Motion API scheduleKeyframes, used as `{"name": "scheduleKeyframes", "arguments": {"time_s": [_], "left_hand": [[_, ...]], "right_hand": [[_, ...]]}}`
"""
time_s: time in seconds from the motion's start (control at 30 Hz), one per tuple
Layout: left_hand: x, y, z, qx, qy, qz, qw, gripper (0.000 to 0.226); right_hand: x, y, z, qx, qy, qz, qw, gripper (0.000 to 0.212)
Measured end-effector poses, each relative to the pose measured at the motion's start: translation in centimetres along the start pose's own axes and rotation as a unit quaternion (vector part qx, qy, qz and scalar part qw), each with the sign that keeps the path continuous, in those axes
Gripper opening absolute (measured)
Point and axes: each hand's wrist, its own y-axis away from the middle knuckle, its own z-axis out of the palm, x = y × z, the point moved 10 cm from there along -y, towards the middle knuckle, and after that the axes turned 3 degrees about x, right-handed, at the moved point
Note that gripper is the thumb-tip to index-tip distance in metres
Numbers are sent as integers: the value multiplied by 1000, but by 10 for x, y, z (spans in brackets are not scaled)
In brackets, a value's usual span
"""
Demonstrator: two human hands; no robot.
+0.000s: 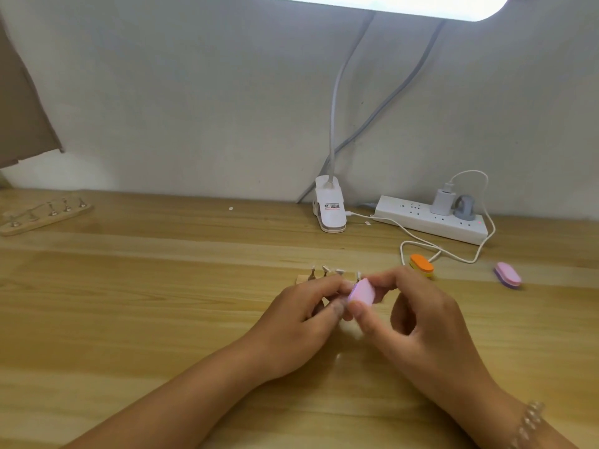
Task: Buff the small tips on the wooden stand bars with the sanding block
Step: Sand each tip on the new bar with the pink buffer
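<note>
small pink oblong sanding block (363,291) pinched by right hand (418,315) fingers, against small white tips (325,269); pale wooden stand bar (303,279), mid surface (162,303), clamped by left hand (301,315) fingers. block judged light, soft, best held by edges; tips fragile.

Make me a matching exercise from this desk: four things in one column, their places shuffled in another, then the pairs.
1. orange block
2. near stand
3. far stand
4. nearest pink block

A. far left of the desk
B. pinched in the right hand
C. beside a white cable loop
D. held by the left hand

Pairs: 1-C, 2-D, 3-A, 4-B
</note>
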Motion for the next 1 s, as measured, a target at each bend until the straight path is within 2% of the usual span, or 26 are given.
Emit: {"name": "scheduleKeyframes", "arguments": {"time_s": [0.07, 0.2, 0.27, 0.37, 0.43, 0.5, 0.6, 0.73, 0.8, 0.9, 1.0], "left_hand": [[1, 0, -1, 1, -2, 3, 1000, 27], [0, -1, -1, 6, -4, -4, 1000, 26], [-2, 0, 0, 3, -4, -7, 1000, 23], [-1, 0, 1, -8, -14, 0, 1000, 20], [-1, -1, 0, 2, -3, 0, 1000, 16], [-2, -1, -2, 11, 9, 2, 1000, 23], [-3, 0, -4, 19, 8, 1, 1000, 23], [-5, -1, -5, 24, 25, -5, 999, 15], [-5, -1, -5, 24, 25, -3, 999, 15], [-7, -1, -4, 23, 23, -7, 999, 17], [-7, -1, -5, 28, 29, -9, 999, 19]], "right_hand": [[-7, 3, 5, -16, -2, -20, 1000, 33], [18, -4, -6, 19, -41, 61, 997, 41], [9, -2, -6, 22, -7, 26, 999, 35], [-8, 4, 7, -26, 6, -23, 999, 33], [7, 0, 2, -9, -21, 29, 999, 32], [23, -4, -6, 26, -29, 75, 996, 30], [21, -3, -11, 46, -13, 62, 997, 26], [28, -2, -11, 44, -58, 91, 993, 10], [31, -3, -4, 21, -75, 102, 992, 14], [32, -3, 0, 6, -95, 115, 989, 34], [32, -3, -6, 30, -97, 113, 988, 29]]}}
